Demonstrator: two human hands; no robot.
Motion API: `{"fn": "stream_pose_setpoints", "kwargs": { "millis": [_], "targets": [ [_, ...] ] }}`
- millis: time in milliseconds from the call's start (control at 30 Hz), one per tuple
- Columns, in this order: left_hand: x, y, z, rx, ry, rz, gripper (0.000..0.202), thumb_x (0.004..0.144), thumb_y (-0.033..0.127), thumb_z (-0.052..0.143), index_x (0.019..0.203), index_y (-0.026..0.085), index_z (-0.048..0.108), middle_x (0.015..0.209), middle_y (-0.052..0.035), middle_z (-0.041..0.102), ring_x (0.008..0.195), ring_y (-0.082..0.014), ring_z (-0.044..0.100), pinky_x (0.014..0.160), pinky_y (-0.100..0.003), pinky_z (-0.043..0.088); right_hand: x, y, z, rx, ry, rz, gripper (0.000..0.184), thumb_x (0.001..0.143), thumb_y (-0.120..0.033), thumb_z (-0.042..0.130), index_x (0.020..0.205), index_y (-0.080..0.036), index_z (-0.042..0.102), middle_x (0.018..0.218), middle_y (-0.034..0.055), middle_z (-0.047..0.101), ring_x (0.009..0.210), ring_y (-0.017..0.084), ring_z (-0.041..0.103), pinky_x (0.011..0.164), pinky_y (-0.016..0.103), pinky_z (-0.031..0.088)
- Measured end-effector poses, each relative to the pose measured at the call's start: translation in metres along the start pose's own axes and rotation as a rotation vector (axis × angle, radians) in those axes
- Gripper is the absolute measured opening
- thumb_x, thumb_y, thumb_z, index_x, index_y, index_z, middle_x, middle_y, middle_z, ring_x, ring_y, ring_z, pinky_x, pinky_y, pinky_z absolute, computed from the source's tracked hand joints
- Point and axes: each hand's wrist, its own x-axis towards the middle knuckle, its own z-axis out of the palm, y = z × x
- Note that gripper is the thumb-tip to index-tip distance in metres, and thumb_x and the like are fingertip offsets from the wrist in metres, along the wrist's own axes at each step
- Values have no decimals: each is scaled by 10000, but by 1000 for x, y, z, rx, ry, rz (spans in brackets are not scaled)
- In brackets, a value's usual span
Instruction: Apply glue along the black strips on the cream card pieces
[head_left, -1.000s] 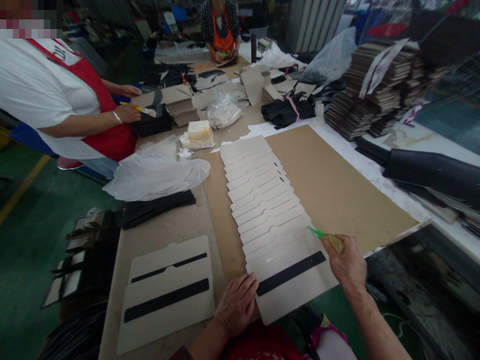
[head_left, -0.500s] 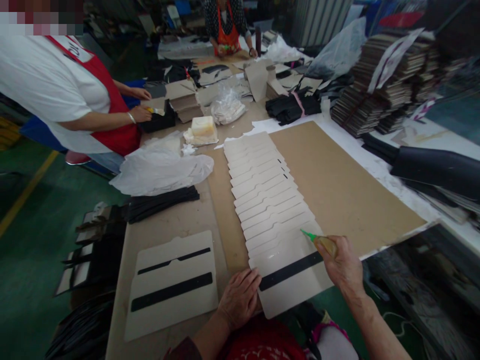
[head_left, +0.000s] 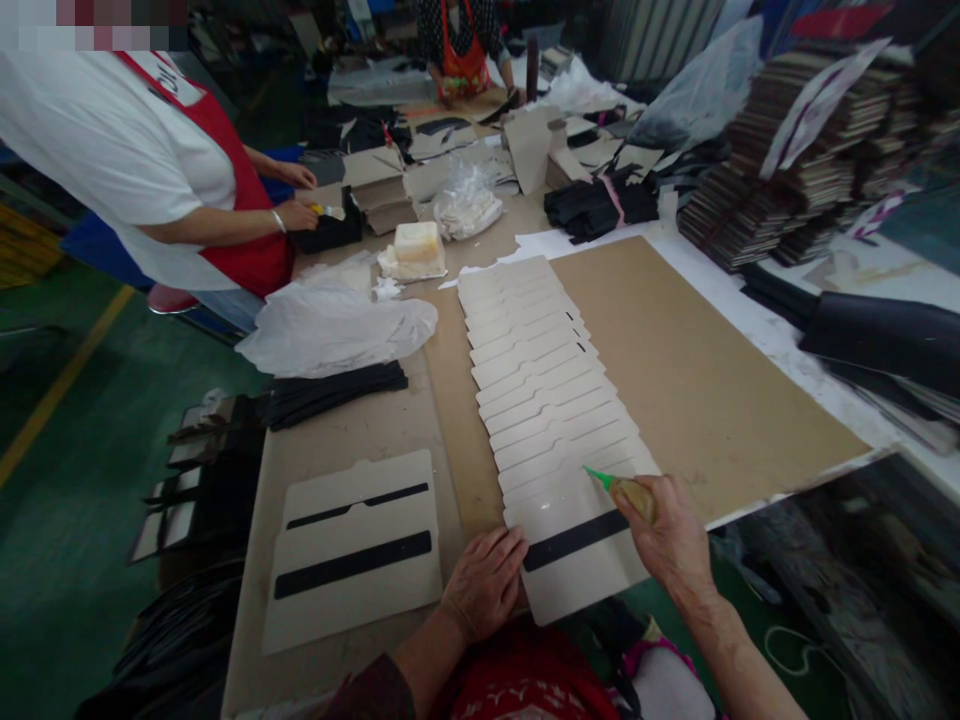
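Cream card panels (head_left: 555, 400) lie fanned across a brown cardboard sheet (head_left: 712, 370). Right hand (head_left: 667, 530) grips a green-tipped glue bottle (head_left: 630, 495), now further left over the lowest panel; left hand (head_left: 484, 585) lies open against the panel's edge, holding nothing.

Work table (head_left: 360, 430): kraft board (head_left: 712, 370), plastic sheet (head_left: 337, 330), black strips (head_left: 334, 392), pale card (head_left: 352, 550).

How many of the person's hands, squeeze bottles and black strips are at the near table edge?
Hands: 2 (left hand, right hand)
Squeeze bottles: 1 (green-tipped squeeze bottle, in the right hand)
Black strips: 3 (upper black strip and lower black strip on the left white panel, front black strip on the front white panel)
Total: 6
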Motion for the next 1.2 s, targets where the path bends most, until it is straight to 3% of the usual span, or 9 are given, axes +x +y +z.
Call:
{"fn": "stream_pose_setpoints", "kwargs": {
  "millis": [200,367,567,1200],
  "targets": [
    [-1,0,2,-19,-7,-4,438,940,203,472,1371,203,548,1452,-19,555,1305,-216,466,1059,-397,399,-1,1,0,-56,35,92,477,891,-674,457,1024,-234,585,997,61,599,830,238,566,620,334,369],
    [-1,0,2,-19,-8,0,439,937,209,476,1369,199,553,1451,-27,557,1300,-220,471,1054,-399,407,-5,-4,5,8,-20,56,440,897,-637,468,1037,-235,577,996,48,595,831,228,573,677,351,404],
    [-1,0,1,-14,-26,-10,438,931,215,488,1361,196,567,1443,-43,563,1296,-225,477,1061,-402,418,-3,-5,2,-19,31,110,455,882,-650,478,1015,-230,592,980,58,594,807,226,559,668,356,406],
    [2,1,-1,-23,-9,5,432,928,216,487,1353,184,557,1424,-64,578,1274,-230,504,1037,-413,443,-18,-31,13,70,-84,8,326,925,-543,489,1041,-246,556,986,25,567,815,205,572,660,334,422]
  ]
}}
